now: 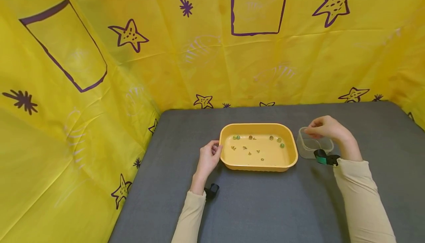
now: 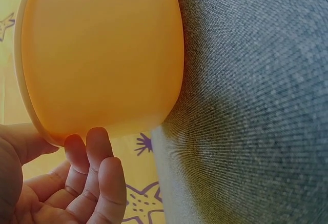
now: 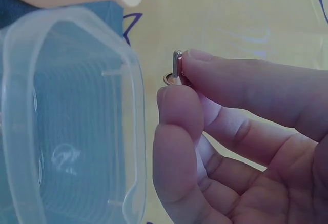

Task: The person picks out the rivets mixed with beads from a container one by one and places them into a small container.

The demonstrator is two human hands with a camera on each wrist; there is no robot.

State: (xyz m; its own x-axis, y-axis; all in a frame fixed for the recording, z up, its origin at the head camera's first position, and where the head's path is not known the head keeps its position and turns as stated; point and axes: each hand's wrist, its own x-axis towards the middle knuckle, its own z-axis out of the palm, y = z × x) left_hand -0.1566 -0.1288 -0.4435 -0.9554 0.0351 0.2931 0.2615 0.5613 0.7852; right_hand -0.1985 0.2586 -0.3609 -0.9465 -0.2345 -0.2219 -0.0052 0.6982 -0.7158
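Note:
In the head view, a yellow plastic tub [image 1: 259, 168] stands on the grey table. My left hand [image 1: 209, 156] grips its left end, with the thumb over the rim and fingertips against the outer wall [image 2: 107, 55]. Green and brownish marbles [image 1: 282, 145] and several small gold-coloured metal pieces [image 1: 244, 148] lie scattered inside. Over the clear plastic container [image 1: 303, 150] to the tub's right is my right hand [image 1: 327, 128]. Its thumb and forefinger pinch a tiny metal piece [image 3: 176, 65] with a round end and a short bar, held beside the container's rim in the right wrist view.
A yellow cloth [image 1: 206, 69] with purple starfish drawings hangs behind the table and along the left side. Grey table surface [image 1: 265, 209] stretches in front of the tub. Each wrist wears a dark strap [image 1: 327, 158].

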